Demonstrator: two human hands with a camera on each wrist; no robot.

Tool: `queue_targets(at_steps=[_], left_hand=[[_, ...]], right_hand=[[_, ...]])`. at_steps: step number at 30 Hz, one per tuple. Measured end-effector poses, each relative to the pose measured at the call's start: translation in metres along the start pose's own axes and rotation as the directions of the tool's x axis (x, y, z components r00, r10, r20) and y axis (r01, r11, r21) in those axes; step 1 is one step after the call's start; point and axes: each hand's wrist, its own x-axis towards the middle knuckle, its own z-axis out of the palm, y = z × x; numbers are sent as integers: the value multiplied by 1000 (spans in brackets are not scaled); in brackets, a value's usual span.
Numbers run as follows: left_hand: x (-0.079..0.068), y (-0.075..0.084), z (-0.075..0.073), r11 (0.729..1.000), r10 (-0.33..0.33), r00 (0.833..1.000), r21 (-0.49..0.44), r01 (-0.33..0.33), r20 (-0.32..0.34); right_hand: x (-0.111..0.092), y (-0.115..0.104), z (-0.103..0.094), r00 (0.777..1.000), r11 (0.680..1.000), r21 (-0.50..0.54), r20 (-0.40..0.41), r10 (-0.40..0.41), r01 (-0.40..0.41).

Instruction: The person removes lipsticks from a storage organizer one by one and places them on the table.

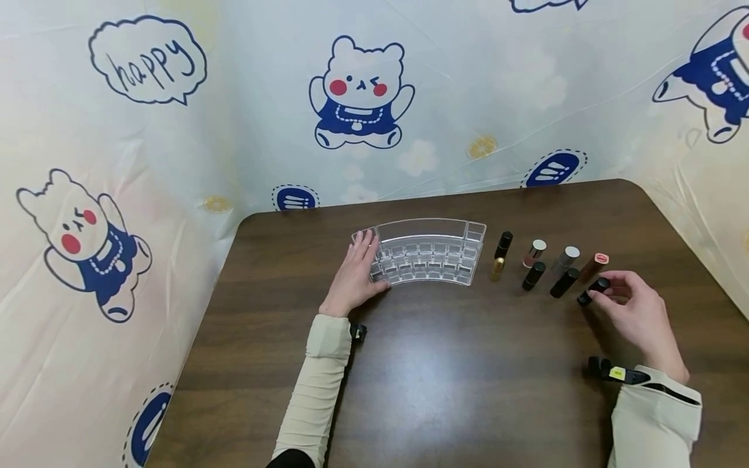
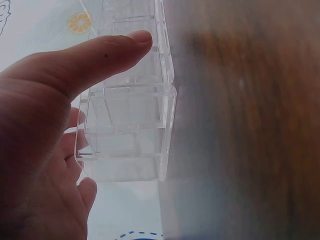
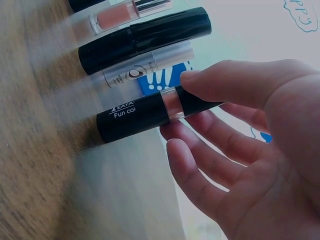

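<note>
A clear, stepped lipstick organizer (image 1: 430, 253) with many small slots stands on the table. My left hand (image 1: 355, 270) holds its left end; the thumb (image 2: 112, 55) lies across the front, and the other fingers are at the side, partly hidden behind the clear plastic. At the right, my right hand (image 1: 638, 312) pinches the top of a black lipstick tube (image 3: 137, 117) between thumb and fingers. This tube has a clear pinkish band and white lettering. It stands upright, its base at or very near the table; contact is hard to tell.
Several other lip tubes stand between organizer and right hand: a black and gold one (image 1: 500, 253), a silver-capped pink one (image 1: 534, 253), black ones (image 1: 533, 277) (image 1: 564, 283), a silver one (image 1: 566, 259) and a brown one (image 1: 593, 266). A printed curtain (image 1: 456, 97) hangs behind the brown table (image 1: 433, 390).
</note>
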Motion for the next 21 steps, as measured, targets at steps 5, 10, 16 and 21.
queue_targets(at_steps=[5, 10, 16, 21], left_hand=[[3, 1, 4, 1000, 24, 1000, 7, -24, 7], [5, 1, 6, 999, 31, 999, 7, -31, 7], [-5, -6, -2, 997, -23, 999, -78, 26, 31], [-21, -16, -21, 998, -37, 999, -58, 38, 7]], right_hand=[[-6, 3, -1, 1000, 1000, -7, -3, 22, -22], [-10, 3, -9, 999, 999, 17, -4, 51, -51], [-15, -9, -13, 976, 987, 148, -199, 91, -62], [-5, -40, -12, 936, 981, 154, -347, -60, 120]])
